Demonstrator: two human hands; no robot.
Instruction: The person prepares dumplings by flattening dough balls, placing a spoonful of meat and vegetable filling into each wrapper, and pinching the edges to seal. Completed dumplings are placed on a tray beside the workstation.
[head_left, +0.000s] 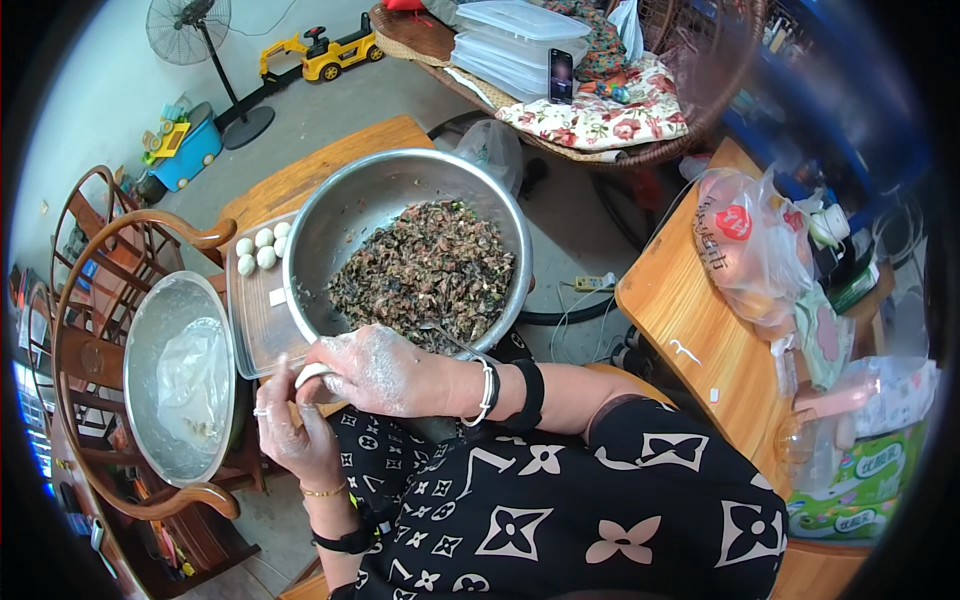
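Observation:
Dusted with white flour, my right hand (379, 371) pinches a small piece of white dough (313, 373). My left hand (296, 431), wearing a ring, cups the same piece from the left; its underside is hidden by the fingers. Both hands are just in front of a large steel bowl (409, 161). Inside the bowl lies a chopped filling (435, 270) of dark greens and pinkish bits, with a metal spoon (461, 346) stuck in its near side. Several round white dough balls (265, 246) sit on a clear plastic tray (262, 337) left of the bowl.
A steel basin (139, 375) holding a floury plastic bag (195, 375) rests on a wooden armchair (71, 360) at left. Stacked plastic containers (499, 56) and a phone (560, 76) are on a wicker seat (420, 45). Bagged fruit (750, 247) stands on a wooden table (667, 300) at right.

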